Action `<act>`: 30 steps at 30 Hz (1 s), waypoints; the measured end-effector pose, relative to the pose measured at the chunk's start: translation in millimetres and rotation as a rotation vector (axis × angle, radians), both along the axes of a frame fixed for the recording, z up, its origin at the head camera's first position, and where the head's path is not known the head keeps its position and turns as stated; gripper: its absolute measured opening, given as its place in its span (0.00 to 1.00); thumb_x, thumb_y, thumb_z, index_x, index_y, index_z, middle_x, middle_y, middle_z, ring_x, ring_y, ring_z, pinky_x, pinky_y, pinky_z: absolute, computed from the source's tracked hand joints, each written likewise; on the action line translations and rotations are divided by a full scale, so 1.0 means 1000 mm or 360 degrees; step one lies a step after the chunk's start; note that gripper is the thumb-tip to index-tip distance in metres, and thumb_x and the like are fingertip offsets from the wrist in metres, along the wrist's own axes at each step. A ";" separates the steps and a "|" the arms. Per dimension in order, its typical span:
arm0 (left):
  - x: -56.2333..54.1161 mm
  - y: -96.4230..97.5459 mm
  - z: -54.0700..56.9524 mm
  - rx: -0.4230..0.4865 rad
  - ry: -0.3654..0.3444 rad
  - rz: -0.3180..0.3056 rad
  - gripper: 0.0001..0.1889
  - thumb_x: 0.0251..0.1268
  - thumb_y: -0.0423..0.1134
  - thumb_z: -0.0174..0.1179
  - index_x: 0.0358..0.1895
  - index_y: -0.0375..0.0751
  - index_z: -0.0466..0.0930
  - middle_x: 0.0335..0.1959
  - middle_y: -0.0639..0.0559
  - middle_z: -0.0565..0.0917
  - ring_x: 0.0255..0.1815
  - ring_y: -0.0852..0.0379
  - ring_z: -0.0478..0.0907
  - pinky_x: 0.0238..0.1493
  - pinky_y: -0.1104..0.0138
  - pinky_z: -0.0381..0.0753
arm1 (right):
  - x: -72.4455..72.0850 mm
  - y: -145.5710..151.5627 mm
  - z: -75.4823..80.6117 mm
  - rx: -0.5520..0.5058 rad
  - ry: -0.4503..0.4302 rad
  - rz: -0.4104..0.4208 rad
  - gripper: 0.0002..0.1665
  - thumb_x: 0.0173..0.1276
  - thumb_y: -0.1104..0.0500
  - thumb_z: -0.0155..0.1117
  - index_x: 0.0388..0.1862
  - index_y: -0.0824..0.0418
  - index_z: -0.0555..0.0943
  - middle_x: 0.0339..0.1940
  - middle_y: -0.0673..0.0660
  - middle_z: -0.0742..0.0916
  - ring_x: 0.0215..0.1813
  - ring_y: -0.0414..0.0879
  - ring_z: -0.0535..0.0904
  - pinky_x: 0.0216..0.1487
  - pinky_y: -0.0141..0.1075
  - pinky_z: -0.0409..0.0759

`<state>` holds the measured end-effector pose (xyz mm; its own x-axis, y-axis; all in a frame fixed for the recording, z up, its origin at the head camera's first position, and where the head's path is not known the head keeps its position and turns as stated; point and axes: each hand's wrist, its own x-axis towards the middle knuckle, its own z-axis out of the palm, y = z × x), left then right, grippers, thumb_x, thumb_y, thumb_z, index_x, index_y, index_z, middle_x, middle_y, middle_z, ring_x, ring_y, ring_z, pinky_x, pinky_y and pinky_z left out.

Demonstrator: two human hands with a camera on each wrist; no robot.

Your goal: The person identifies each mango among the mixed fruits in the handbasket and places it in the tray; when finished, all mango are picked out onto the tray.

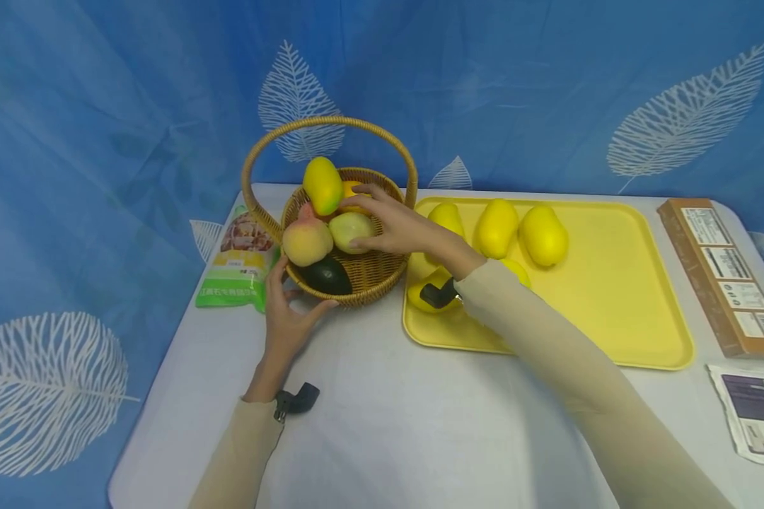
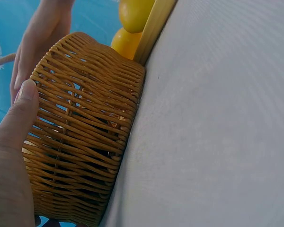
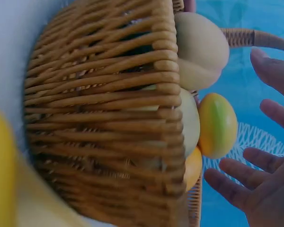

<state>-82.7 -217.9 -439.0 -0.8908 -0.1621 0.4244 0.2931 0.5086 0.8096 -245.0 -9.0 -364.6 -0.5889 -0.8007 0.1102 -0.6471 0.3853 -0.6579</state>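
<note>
A wicker basket [image 1: 375,291] with a tall hoop handle stands on the table, holding model fruit. My left hand [image 1: 286,322] grips its front-left wall; in the left wrist view the thumb [image 2: 16,113] lies against the weave near the rim. Over the basket, my right hand [image 1: 397,220] has its fingers spread, and the right wrist view shows them apart from the fruit. Below that hand are a pale green-yellow fruit [image 1: 351,233] and a partly hidden orange fruit [image 1: 349,189]. A yellow-green mango [image 1: 323,185], a peach [image 1: 308,242] and a dark green avocado-like fruit [image 1: 327,276] lie alongside.
Right of the basket is a yellow tray [image 1: 611,283] with several yellow fruits [image 1: 496,227], partly behind the right forearm. A green food packet [image 1: 232,279] lies left of the basket. A long cardboard box [image 1: 716,276] and a purple-white packet [image 1: 754,410] are at the right edge.
</note>
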 end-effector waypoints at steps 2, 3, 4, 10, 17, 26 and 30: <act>-0.001 -0.001 -0.001 0.0002 0.0008 -0.0007 0.54 0.42 0.27 0.77 0.74 0.29 0.52 0.72 0.33 0.60 0.68 0.36 0.64 0.48 0.40 0.74 | -0.005 -0.008 0.001 0.0017 0.0005 0.0010 0.39 0.67 0.46 0.67 0.73 0.53 0.67 0.78 0.63 0.58 0.79 0.53 0.54 0.72 0.50 0.65; -0.001 -0.001 -0.001 0.0004 0.0014 -0.0011 0.54 0.41 0.26 0.77 0.74 0.29 0.52 0.72 0.32 0.60 0.68 0.35 0.64 0.48 0.40 0.74 | -0.008 -0.011 0.001 0.0030 0.0004 0.0013 0.39 0.67 0.46 0.67 0.73 0.53 0.66 0.78 0.63 0.57 0.78 0.54 0.55 0.72 0.50 0.65; -0.001 -0.002 -0.001 0.0006 0.0020 -0.0015 0.54 0.41 0.25 0.77 0.74 0.28 0.52 0.71 0.32 0.60 0.68 0.35 0.64 0.48 0.40 0.74 | -0.011 -0.015 0.001 0.0040 0.0001 0.0013 0.39 0.67 0.45 0.66 0.73 0.53 0.66 0.78 0.63 0.56 0.78 0.54 0.55 0.72 0.50 0.66; -0.001 -0.001 0.000 0.0006 0.0031 -0.0020 0.54 0.40 0.24 0.77 0.73 0.26 0.52 0.71 0.30 0.60 0.67 0.33 0.64 0.46 0.39 0.74 | -0.027 -0.033 0.002 0.0135 -0.0036 -0.0021 0.41 0.67 0.43 0.65 0.75 0.49 0.63 0.79 0.62 0.53 0.77 0.55 0.57 0.72 0.49 0.66; -0.001 -0.001 0.006 -0.0014 0.0043 -0.0015 0.54 0.40 0.23 0.77 0.72 0.24 0.52 0.70 0.28 0.60 0.66 0.32 0.64 0.46 0.39 0.74 | -0.043 -0.051 0.005 0.0201 -0.0064 -0.0032 0.44 0.66 0.40 0.64 0.78 0.43 0.59 0.81 0.62 0.46 0.80 0.57 0.50 0.73 0.52 0.64; -0.009 -0.014 -0.024 -0.0025 0.0029 0.0010 0.58 0.39 0.29 0.79 0.76 0.38 0.51 0.73 0.40 0.60 0.69 0.40 0.64 0.47 0.43 0.76 | -0.049 -0.058 0.009 0.0318 0.0014 0.0072 0.41 0.68 0.42 0.63 0.77 0.45 0.60 0.82 0.54 0.42 0.81 0.55 0.45 0.73 0.48 0.65; -0.009 -0.016 -0.030 -0.0030 0.0007 0.0017 0.57 0.43 0.41 0.80 0.77 0.47 0.51 0.74 0.48 0.60 0.69 0.46 0.64 0.48 0.48 0.77 | -0.049 -0.058 0.005 0.0280 0.0035 0.0069 0.38 0.68 0.44 0.63 0.75 0.48 0.65 0.83 0.53 0.45 0.82 0.53 0.42 0.76 0.48 0.60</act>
